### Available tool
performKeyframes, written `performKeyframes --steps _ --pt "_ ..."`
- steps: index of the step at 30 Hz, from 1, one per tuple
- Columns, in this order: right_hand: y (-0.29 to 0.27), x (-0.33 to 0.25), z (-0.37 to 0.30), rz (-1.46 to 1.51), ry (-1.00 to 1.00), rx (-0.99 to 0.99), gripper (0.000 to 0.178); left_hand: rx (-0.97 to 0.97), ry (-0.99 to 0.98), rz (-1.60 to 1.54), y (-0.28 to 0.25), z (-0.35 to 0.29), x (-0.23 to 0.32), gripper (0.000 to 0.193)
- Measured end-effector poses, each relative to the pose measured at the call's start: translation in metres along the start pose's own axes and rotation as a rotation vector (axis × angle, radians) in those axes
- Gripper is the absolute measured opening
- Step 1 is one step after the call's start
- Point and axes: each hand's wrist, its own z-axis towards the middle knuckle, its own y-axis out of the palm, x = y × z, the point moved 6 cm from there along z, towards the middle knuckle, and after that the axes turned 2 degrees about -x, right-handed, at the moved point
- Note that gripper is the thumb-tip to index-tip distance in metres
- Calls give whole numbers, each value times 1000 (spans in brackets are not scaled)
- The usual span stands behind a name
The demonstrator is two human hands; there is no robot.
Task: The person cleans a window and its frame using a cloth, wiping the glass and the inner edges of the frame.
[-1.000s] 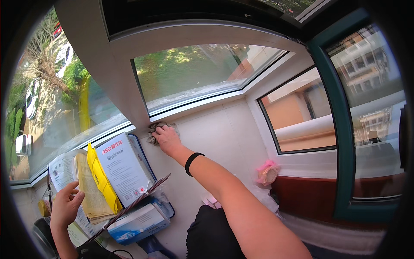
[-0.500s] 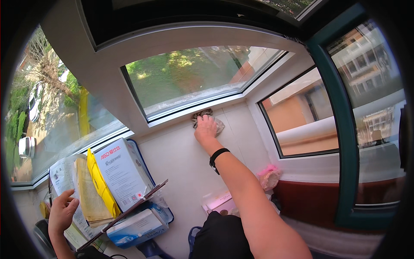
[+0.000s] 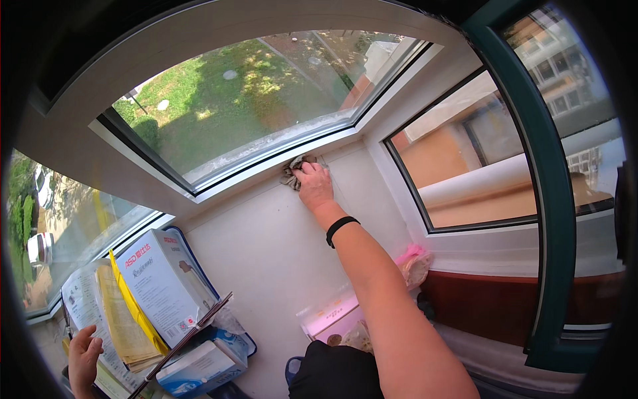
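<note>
My right hand reaches far forward over the pale windowsill, its fingers closed on a crumpled grey-brown cloth. The cloth lies bunched on the sill, right against the foot of the front window frame. Part of it is hidden under my fingers. At the lower left my left hand hovers with nothing in it, its fingers loosely bent and apart. Nearest to it are printed papers and a yellowed stack of sheets.
Left on the sill: a white box, a yellow folder, a thin dark rod slanting across, and a blue-and-white box. Beneath my right arm sit a pink box and a pink-topped bag. A green-framed window sash stands at right.
My right hand and the cloth have shifted left along the foot of the window frame. My left hand has sunk lower. The whole view has tilted and moved.
</note>
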Motion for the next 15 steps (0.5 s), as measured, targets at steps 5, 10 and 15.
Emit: performKeyframes --steps 5,10,15 --pt "-10 76 7 -47 179 47 36 40 -51 13 -16 -13 -27 47" --pt "-6 52 7 -57 425 -4 39 66 -69 -2 -17 -28 -36 47" --pt "3 -112 -16 231 -50 25 33 28 -96 27 -14 -21 -29 50"
